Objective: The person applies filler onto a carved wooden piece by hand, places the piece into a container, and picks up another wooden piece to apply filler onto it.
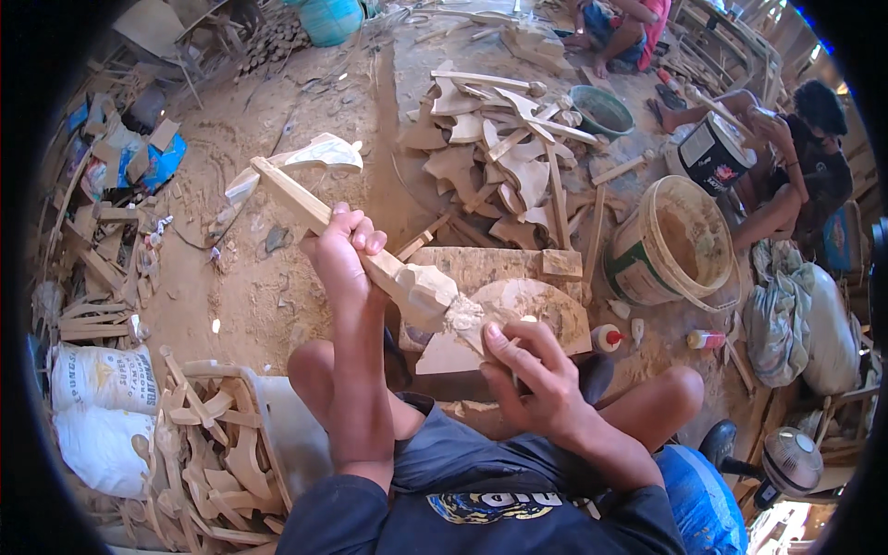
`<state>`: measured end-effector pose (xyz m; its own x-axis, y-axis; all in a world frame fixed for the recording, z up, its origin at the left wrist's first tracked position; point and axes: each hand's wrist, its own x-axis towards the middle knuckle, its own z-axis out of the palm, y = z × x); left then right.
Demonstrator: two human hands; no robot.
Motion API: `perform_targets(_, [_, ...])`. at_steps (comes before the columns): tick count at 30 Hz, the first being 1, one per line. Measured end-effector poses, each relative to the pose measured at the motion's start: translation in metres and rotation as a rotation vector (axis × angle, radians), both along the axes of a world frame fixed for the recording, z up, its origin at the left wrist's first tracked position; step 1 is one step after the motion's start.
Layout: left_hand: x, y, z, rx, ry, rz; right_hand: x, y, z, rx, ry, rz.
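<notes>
My left hand (344, 254) is wrapped round the square shaft of a carved wooden piece (291, 192), held slanting over my lap. Its thicker, faceted knob (427, 294) points down to the right. Close to that knob's end, my right hand (536, 370) has its fingers curled and pinched, beside a crumbly pale patch (465, 319). What the right fingertips hold is too small to make out. Beneath both hands lies a pale board with a rounded edge (564, 319), smeared with dust or paste, resting on a wooden block (481, 262).
Ahead lies a heap of cut wooden parts (504, 148). To the right stand a dusty white bucket (671, 240), small bottles (607, 338) and a fan (791, 461). Two people sit farther off, one with a dark bucket (712, 153). A bin of wood pieces (217, 453) is at lower left.
</notes>
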<state>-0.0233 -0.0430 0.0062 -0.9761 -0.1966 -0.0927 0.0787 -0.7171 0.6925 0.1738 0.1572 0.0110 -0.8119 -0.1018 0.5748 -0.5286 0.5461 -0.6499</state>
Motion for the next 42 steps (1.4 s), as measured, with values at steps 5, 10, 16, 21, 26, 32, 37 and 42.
perform_targets(5, [-0.001,0.004,0.002,-0.043,-0.019,0.026,0.002,0.000,-0.002,0.022,-0.052,0.008])
perform_targets(10, [-0.001,-0.001,0.002,-0.041,-0.008,0.077,0.004,0.005,0.001,0.072,-0.099,0.016])
perform_targets(16, [-0.001,0.000,-0.004,0.007,-0.001,0.005,0.003,0.002,0.004,0.043,0.000,-0.038])
perform_targets(21, [-0.001,-0.001,-0.001,-0.040,-0.005,0.027,0.003,-0.002,-0.007,0.032,-0.042,-0.011])
perform_targets(26, [-0.003,-0.009,-0.001,-0.022,0.015,0.054,0.004,0.004,-0.005,0.047,-0.041,-0.012])
perform_targets(32, [-0.001,-0.002,-0.001,-0.056,-0.009,0.044,0.002,0.000,-0.003,0.031,-0.005,-0.012])
perform_targets(37, [-0.002,-0.008,0.001,-0.069,0.026,0.058,0.000,0.006,-0.001,0.006,-0.080,0.052])
perform_targets(42, [0.002,-0.002,0.004,-0.036,0.012,0.048,0.003,0.008,0.009,0.023,-0.061,0.013])
